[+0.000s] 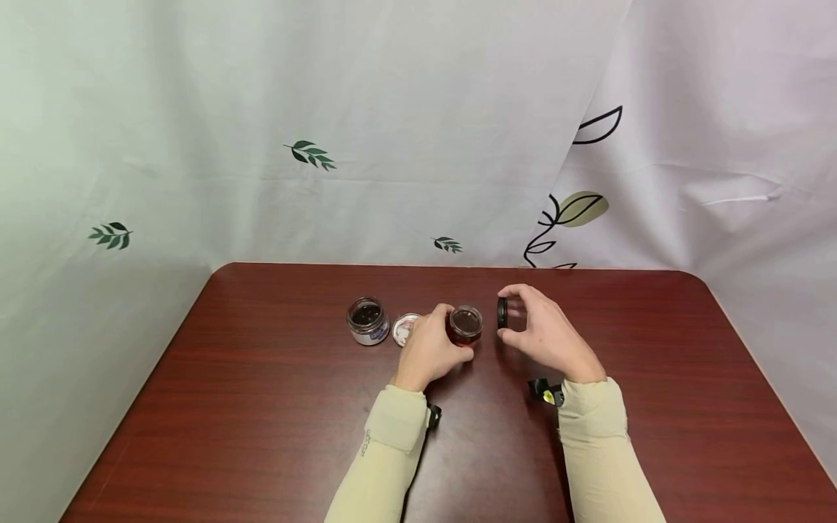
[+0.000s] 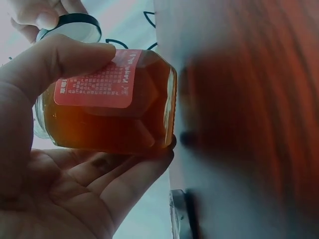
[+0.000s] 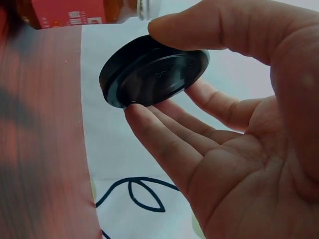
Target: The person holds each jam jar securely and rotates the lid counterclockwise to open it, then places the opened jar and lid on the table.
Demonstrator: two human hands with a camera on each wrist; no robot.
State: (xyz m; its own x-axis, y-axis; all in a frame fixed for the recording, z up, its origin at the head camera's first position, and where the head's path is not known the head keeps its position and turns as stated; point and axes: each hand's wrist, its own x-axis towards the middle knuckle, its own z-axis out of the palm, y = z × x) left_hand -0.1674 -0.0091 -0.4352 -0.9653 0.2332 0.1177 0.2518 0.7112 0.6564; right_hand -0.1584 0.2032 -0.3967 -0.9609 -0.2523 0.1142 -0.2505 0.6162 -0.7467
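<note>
Two things are gripped: the round black lid [image 3: 152, 74] is pinched on edge by the right hand [image 1: 546, 335], clear of the open amber-filled glass jar [image 1: 465, 325] steadied by the left hand [image 1: 428, 349] on the dark wooden surface [image 1: 261, 407].

A dark jar [image 1: 368, 320] stands beside its silver lid [image 1: 405, 328].

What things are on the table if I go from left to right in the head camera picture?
Dark jar → small white lid → left hand → amber jar → black lid → right hand.
</note>
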